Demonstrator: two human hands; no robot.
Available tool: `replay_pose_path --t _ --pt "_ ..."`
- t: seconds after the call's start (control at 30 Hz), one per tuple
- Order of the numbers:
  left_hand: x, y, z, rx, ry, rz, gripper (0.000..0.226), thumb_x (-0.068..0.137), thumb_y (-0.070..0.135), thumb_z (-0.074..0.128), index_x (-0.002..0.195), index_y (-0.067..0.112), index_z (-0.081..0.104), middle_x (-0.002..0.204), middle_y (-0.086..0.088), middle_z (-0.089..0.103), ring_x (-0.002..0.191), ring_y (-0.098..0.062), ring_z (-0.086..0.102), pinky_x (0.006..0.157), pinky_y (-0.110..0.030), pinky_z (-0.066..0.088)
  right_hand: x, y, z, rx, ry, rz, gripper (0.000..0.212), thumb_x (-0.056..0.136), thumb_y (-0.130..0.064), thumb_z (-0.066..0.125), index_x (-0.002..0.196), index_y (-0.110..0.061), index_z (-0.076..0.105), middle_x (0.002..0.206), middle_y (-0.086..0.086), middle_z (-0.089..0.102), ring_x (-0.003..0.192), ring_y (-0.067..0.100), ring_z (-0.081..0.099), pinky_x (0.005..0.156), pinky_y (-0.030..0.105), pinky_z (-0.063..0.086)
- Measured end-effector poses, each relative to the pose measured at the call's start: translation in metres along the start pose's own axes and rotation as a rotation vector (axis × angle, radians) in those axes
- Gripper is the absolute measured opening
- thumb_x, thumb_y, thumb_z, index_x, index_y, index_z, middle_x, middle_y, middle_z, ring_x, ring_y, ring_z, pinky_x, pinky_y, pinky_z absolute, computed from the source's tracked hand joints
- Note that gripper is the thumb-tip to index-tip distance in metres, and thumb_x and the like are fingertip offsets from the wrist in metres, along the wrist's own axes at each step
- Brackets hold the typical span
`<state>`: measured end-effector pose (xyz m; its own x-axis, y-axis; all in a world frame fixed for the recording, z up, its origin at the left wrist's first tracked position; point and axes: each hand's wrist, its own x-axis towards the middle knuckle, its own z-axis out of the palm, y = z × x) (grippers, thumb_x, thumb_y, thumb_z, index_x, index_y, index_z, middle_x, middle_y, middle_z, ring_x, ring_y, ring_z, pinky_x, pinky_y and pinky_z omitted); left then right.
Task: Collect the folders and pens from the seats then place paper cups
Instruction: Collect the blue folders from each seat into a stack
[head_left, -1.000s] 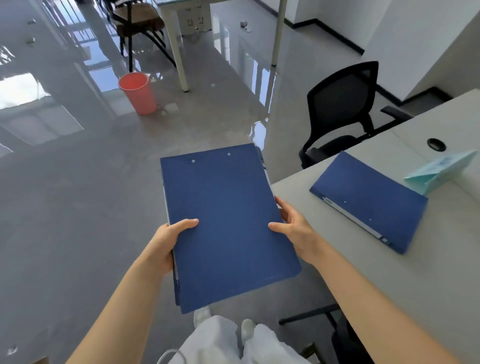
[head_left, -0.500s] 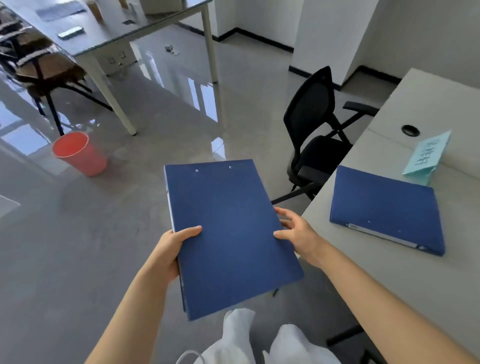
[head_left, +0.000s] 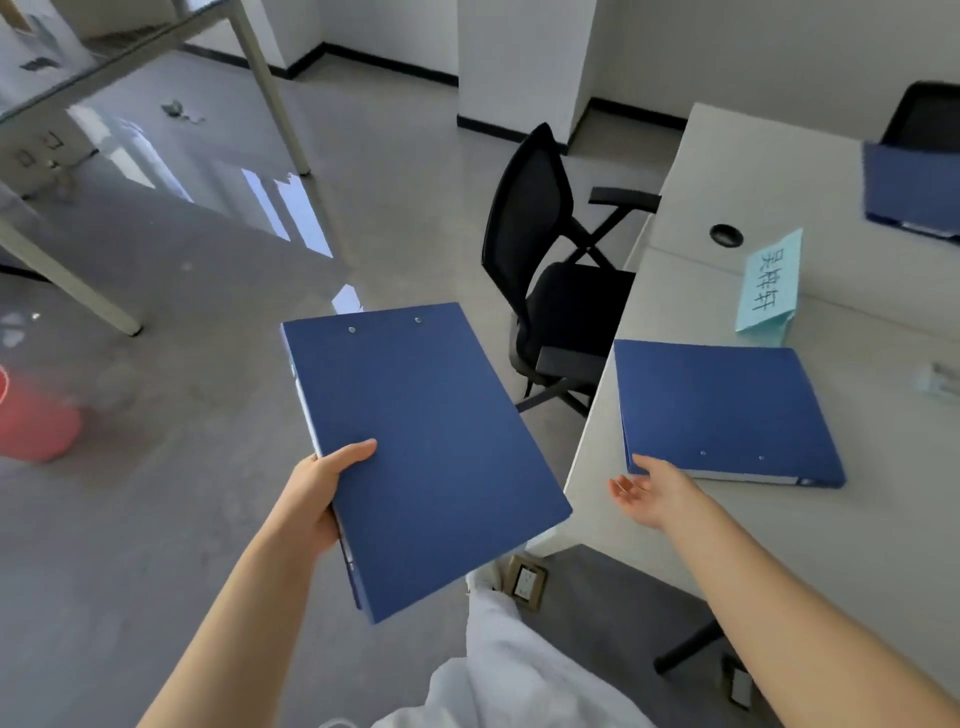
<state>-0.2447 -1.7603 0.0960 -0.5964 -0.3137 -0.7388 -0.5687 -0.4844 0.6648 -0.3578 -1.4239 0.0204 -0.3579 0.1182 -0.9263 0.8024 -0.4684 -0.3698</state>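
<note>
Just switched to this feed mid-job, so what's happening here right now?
A person is collecting folders. The left hand grips one blue folder by its edge, held out over the floor. The right hand is open, palm up, at the near corner of a second blue folder lying flat on the white desk. A third folder lies farther along the desk. No paper cups are in view.

three blue folders (head_left: 426, 447), two black chairs (head_left: 545, 270), two desks (head_left: 675, 519)

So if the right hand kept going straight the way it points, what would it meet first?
Most likely the near left corner of the flat blue folder lying on the pale desk; the right hand is open beside it, though contact is unclear.
</note>
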Motion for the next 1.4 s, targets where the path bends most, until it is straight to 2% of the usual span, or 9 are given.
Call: replay_pose_path --t 0.13,0.3,0.5,0.6,0.73,0.9,1.1,1.17,1.4 --pt "0.036 0.03 0.022 0.058 0.005 -0.02 0.035 0.082 0.014 0.073 0.115 0.006 0.065 0.102 -0.012 0.075 0.092 -0.035 0.072 0.073 -0.042 0.057 0.016 -0.026 0.014 0.017 0.136 0.081 0.032 0.098 -0.031 0.053 0.119 -0.008 0.046 0.119 0.018 0.051 0.104 0.028 0.054 0.1 0.038 0.047" --pt "0.073 0.06 0.043 0.114 -0.004 -0.041 0.032 0.081 0.011 0.073 0.111 0.003 0.065 0.098 -0.014 0.076 0.087 -0.036 0.072 0.069 -0.041 0.057 0.036 -0.04 0.018 -0.097 0.288 0.217 0.042 0.092 -0.042 0.059 0.109 -0.004 0.053 0.088 0.013 0.056 0.074 0.026 0.054 0.06 0.041 0.049" --pt "0.11 0.078 0.058 0.171 -0.037 -0.099 0.034 0.08 0.011 0.074 0.112 0.002 0.065 0.1 -0.016 0.075 0.091 -0.038 0.071 0.073 -0.044 0.058 0.045 -0.042 0.042 -0.172 0.48 0.282 0.036 0.087 -0.028 0.067 0.08 0.0 0.046 0.075 0.014 0.042 0.08 0.026 0.047 0.087 0.034 0.051" --pt "0.128 0.09 0.062 0.207 -0.063 -0.119 0.033 0.08 0.011 0.074 0.111 0.002 0.066 0.098 -0.015 0.075 0.088 -0.037 0.072 0.069 -0.042 0.058 0.056 -0.036 0.048 -0.174 0.527 0.315 0.042 0.09 -0.025 0.063 0.066 -0.005 0.035 0.069 0.011 0.034 0.06 0.023 0.037 0.073 0.026 0.044" --pt "0.151 0.107 0.06 0.267 -0.119 -0.146 0.033 0.08 0.011 0.073 0.111 0.002 0.065 0.097 -0.015 0.076 0.086 -0.037 0.073 0.069 -0.042 0.058 0.05 -0.017 0.064 -0.118 0.47 0.33 0.043 0.089 -0.034 0.065 0.076 0.0 0.042 0.079 0.015 0.047 0.061 0.025 0.047 0.053 0.029 0.043" --pt "0.175 0.132 0.054 0.355 -0.188 -0.175 0.032 0.081 0.011 0.073 0.11 0.003 0.065 0.096 -0.015 0.076 0.084 -0.037 0.073 0.068 -0.042 0.059 0.04 0.017 0.093 0.082 0.393 0.331 0.05 0.082 -0.041 0.071 0.114 -0.007 0.051 0.108 0.018 0.052 0.099 0.039 0.064 0.038 0.035 0.054" --pt "0.196 0.168 0.049 0.467 -0.271 -0.165 0.029 0.082 0.008 0.072 0.109 0.0 0.065 0.093 -0.016 0.076 0.076 -0.034 0.074 0.057 -0.038 0.06 0.03 0.034 0.122 0.387 0.246 0.335 0.05 0.085 -0.045 0.068 0.116 -0.01 0.05 0.106 0.018 0.06 0.086 0.041 0.069 0.075 0.044 0.061" --pt "0.2 0.174 0.048 0.5 -0.288 -0.161 0.027 0.082 0.006 0.072 0.108 0.0 0.066 0.091 -0.015 0.076 0.073 -0.032 0.074 0.054 -0.037 0.06 0.032 0.025 0.132 0.61 0.113 0.382 0.059 0.086 -0.053 0.062 0.119 -0.004 0.051 0.112 0.018 0.064 0.078 0.042 0.07 0.073 0.046 0.06" --pt "0.222 0.177 0.048 0.559 -0.305 -0.162 0.03 0.081 0.008 0.072 0.11 0.001 0.067 0.096 -0.016 0.076 0.084 -0.037 0.073 0.069 -0.042 0.059 0.068 0.008 0.142 1.058 0.077 0.238 0.073 0.091 -0.06 0.047 0.138 -0.004 0.044 0.142 0.011 0.051 0.131 0.028 0.049 0.108 0.038 0.04"
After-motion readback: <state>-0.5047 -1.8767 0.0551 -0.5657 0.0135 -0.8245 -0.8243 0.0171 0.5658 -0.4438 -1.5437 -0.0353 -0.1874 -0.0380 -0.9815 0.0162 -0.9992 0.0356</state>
